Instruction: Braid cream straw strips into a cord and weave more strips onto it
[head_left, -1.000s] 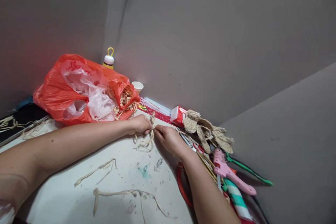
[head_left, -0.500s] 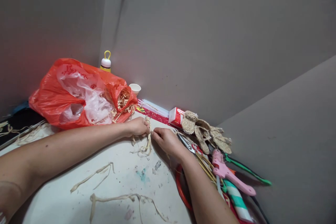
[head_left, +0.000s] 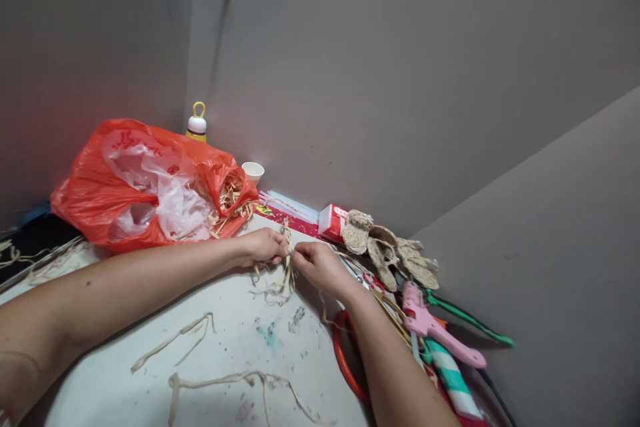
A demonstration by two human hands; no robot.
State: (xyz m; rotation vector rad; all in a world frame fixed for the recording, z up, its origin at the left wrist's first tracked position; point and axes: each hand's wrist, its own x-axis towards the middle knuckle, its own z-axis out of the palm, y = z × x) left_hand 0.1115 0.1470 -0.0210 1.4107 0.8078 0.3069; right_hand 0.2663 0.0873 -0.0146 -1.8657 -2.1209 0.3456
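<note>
My left hand [head_left: 263, 247] and my right hand [head_left: 318, 264] meet over the white table [head_left: 250, 340], fingertips pinched together on a small braid of pale straw strips [head_left: 287, 240]. The braid stands up between the thumbs, and its loose ends [head_left: 277, 285] hang down onto the table below the hands. Both hands are closed on the straw.
An orange plastic bag [head_left: 105, 193] with straw spilling out lies at the back left, with a bottle [head_left: 197, 124] and paper cup [head_left: 253, 171] behind. Woven straw pieces [head_left: 390, 253], a pink glue gun [head_left: 433, 327], scissors and a red hoop [head_left: 345, 363] crowd the right. Loose strips [head_left: 220, 381] lie nearby.
The hands stay pinched on the straw braid, shifting only slightly; the view has tilted a little, so everything sits slightly lower and left.
</note>
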